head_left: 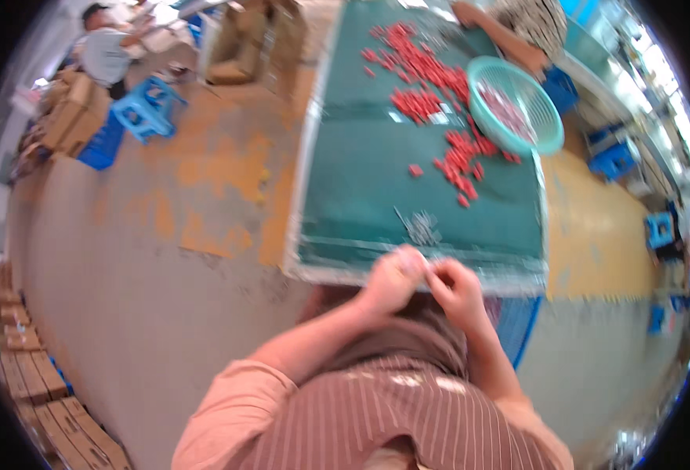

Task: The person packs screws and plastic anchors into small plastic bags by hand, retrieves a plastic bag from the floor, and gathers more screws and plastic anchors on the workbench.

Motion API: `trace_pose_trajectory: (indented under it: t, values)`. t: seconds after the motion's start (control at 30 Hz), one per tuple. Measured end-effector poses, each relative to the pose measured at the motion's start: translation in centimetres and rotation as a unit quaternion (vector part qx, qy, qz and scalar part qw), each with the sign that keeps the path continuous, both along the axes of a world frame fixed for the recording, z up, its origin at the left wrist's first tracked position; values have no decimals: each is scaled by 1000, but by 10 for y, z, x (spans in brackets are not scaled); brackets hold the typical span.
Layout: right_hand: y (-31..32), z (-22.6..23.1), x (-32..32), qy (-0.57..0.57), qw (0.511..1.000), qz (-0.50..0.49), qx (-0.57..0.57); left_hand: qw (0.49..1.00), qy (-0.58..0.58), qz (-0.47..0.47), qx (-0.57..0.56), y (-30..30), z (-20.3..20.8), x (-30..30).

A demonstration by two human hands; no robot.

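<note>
My left hand (396,276) and my right hand (454,287) meet over the near edge of the green-topped table (353,188). The fingers of both are closed, pinched together close to each other. Something small and pale shows between the fingertips, too blurred to name. Just beyond my hands lies a small pile of thin grey metal pieces (422,228). Farther off, many small red pieces (460,160) are scattered over the tabletop. A light green plastic basket (550,125) stands at the table's right side, with clear and reddish contents inside.
Across the table, a person's forearm (509,43) rests on the top. Blue plastic stools (147,110) stand on the floor to the left, near cardboard boxes (74,110). Another person (103,55) is at the far left. Stacked cartons (78,431) line the lower left.
</note>
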State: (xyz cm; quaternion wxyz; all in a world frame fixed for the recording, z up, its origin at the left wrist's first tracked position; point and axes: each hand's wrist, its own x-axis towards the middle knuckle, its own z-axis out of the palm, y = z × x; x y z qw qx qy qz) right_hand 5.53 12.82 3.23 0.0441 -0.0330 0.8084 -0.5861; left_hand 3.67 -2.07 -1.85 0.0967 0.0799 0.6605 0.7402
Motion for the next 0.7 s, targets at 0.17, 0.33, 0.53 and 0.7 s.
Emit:
trace_pose_trajectory:
  t: [0.17,0.33,0.53,0.7]
  values:
    - [26,-23,-43,36,982,-41,179,998,-58,-8,6,-22,3,-19]
    - [27,-36,-71,45,940,-69,332,996,-86,4,-9,-31,4,-23]
    - [5,-43,-91,40,916,-33,397,994,-95,40,-42,-38,7,-19]
    - [-2,-43,-107,29,892,-9,451,992,-102,49,-57,-43,5,-24]
